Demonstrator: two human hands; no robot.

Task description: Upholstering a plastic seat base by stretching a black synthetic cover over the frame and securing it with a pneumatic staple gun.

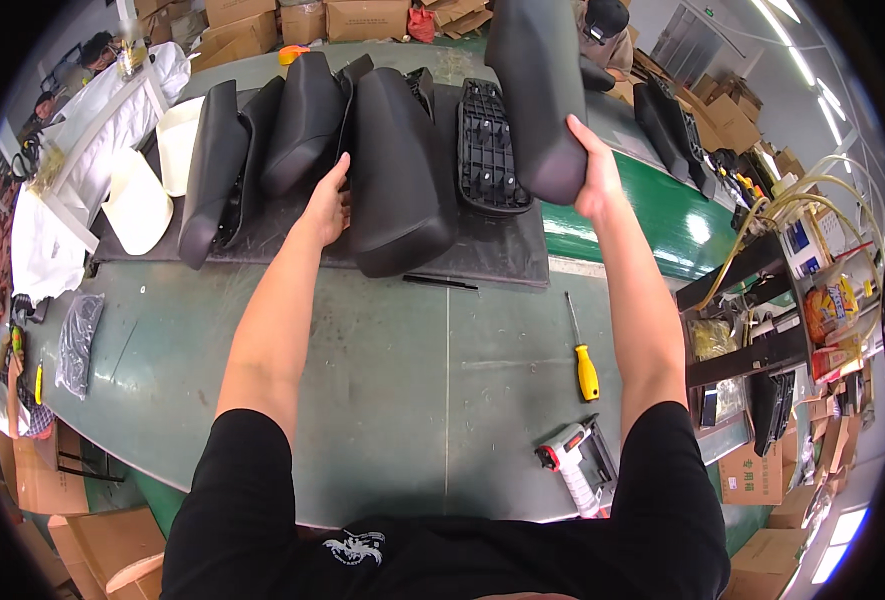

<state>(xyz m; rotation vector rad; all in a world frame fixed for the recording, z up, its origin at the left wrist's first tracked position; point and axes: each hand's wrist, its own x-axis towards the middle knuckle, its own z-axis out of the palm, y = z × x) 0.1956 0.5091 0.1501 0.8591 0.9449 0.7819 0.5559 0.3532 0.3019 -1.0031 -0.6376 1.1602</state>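
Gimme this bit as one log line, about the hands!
right hand: holding black seat | left hand: beside another black seat | yellow-handled screwdriver: on green table

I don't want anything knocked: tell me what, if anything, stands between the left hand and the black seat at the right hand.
Two things do: the broad black seat, right beside the left hand, then the ribbed black piece, next to the held seat at the right hand.
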